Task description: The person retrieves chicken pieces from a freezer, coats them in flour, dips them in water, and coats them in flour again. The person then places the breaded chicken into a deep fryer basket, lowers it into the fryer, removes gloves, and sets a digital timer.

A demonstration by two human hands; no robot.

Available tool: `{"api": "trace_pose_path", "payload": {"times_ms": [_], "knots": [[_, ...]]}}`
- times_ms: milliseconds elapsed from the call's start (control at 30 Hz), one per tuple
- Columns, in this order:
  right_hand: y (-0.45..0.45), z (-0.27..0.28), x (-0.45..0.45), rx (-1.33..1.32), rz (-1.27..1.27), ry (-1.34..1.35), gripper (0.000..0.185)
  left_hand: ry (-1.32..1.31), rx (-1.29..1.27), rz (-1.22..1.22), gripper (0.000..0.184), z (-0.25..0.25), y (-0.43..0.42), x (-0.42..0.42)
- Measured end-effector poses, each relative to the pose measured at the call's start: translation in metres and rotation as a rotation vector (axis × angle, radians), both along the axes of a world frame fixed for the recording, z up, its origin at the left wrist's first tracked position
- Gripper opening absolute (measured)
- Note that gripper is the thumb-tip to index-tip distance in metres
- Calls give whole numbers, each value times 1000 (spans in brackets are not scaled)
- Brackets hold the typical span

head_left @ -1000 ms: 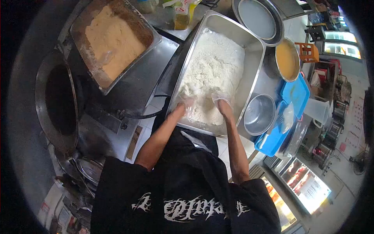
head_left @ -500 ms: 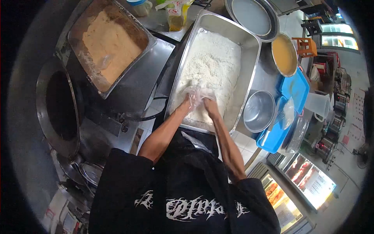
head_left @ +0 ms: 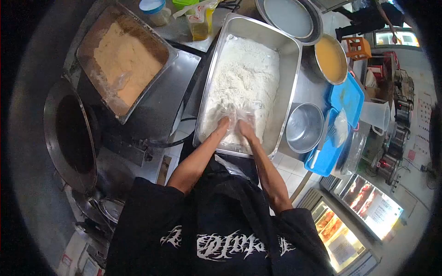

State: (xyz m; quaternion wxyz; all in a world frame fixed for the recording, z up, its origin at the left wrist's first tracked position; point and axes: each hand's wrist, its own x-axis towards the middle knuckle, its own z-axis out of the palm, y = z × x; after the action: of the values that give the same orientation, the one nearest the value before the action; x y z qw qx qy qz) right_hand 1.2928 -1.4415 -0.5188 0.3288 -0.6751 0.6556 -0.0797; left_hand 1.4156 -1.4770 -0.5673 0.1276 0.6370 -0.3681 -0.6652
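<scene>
A deep steel tray (head_left: pixel 289 87) holds a bed of white flour (head_left: pixel 248 64), heaped and lumpy in the middle. Both hands wear clear plastic gloves and are down in the flour near the tray's front end. My left hand (head_left: pixel 224 116) and my right hand (head_left: pixel 245 120) are side by side with a narrow gap between them. Flour and crumpled plastic hide the fingers of both, so what they hold, if anything, cannot be made out.
Left stand a tray of tan powder (head_left: pixel 172 54) and a large dark wok (head_left: pixel 50 124). Right are a steel bowl (head_left: pixel 305 128), a bowl of yellow liquid (head_left: pixel 330 60), a basin of cloudy liquid (head_left: pixel 289 17) and blue trays (head_left: pixel 322 161). A person (head_left: pixel 373 18) is at the upper right.
My hands have come from apart on either side of the flour to close together, and now sit lower among it. The view has shifted slightly, and a person has appeared at the upper right.
</scene>
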Motion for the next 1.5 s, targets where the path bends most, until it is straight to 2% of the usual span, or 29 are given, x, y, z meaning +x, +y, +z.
{"api": "trace_pose_path", "payload": {"times_ms": [100,167,233,267,300,333,367,400,467,500,600,667,733,800,833,900,1033,1067,1100,1133,1200,1267,1300,1367,1400,1467,1500], "knots": [[-21,37,24,46,-213,-265,37,55,37,-45,45,-4,-7,-3],[-26,27,18,50,-220,-418,33,52,46,-82,45,-7,-11,-8],[-24,28,3,6,-244,-388,30,54,74,-86,46,-7,-18,-12],[-24,32,-4,-15,-255,-373,29,66,100,-65,46,0,-21,-12],[-26,47,-5,50,-420,-565,29,127,196,47,47,31,-25,-8],[-27,56,-10,113,-583,-756,30,232,202,57,47,61,-31,1],[-26,58,-25,105,-522,-576,31,339,213,68,51,92,-37,10],[-24,62,-36,173,-571,-619,31,445,229,78,61,124,-42,19],[-23,65,-50,312,-652,-713,32,489,286,128,62,84,-40,34],[-21,52,-59,270,-521,-623,35,391,195,127,60,69,-34,43],[-3,14,-72,207,-168,-199,44,-168,-151,-555,58,40,-20,36],[-8,7,-49,213,49,3,44,-229,-176,-621,57,33,-16,26],[-12,8,-13,174,78,-40,45,-89,-67,-392,56,22,-18,15],[-13,39,20,90,-95,-313,45,-150,-99,-343,57,-15,-18,-6],[-19,42,26,150,-235,-348,42,-94,-135,-294,58,-19,-18,-9],[-25,55,24,321,-356,-410,42,32,-141,-201,59,-29,-19,-12],[-36,75,6,515,-466,-416,40,359,160,42,60,93,-37,-1],[-31,60,3,299,-575,-684,38,380,205,40,61,116,-42,3],[-27,54,-10,216,-459,-525,36,396,238,31,61,134,-46,5],[-22,54,-25,137,-343,-362,34,345,262,-61,63,138,-48,7],[-19,72,-46,260,-386,-434,40,443,279,36,64,137,-42,19],[-26,79,-51,377,-315,-295,45,536,279,139,66,135,-43,31],[-26,78,-50,438,-232,-119,46,447,264,114,67,133,-44,33],[-22,58,-47,538,-43,2,47,274,244,58,69,116,-36,27],[-17,51,-39,458,20,72,47,188,233,33,69,105,-32,21],[-16,54,5,287,151,209,46,-123,-196,-389,74,-17,-9,1],[-12,53,20,230,15,-69,46,-148,-197,-299,69,2,-8,-2]]}}
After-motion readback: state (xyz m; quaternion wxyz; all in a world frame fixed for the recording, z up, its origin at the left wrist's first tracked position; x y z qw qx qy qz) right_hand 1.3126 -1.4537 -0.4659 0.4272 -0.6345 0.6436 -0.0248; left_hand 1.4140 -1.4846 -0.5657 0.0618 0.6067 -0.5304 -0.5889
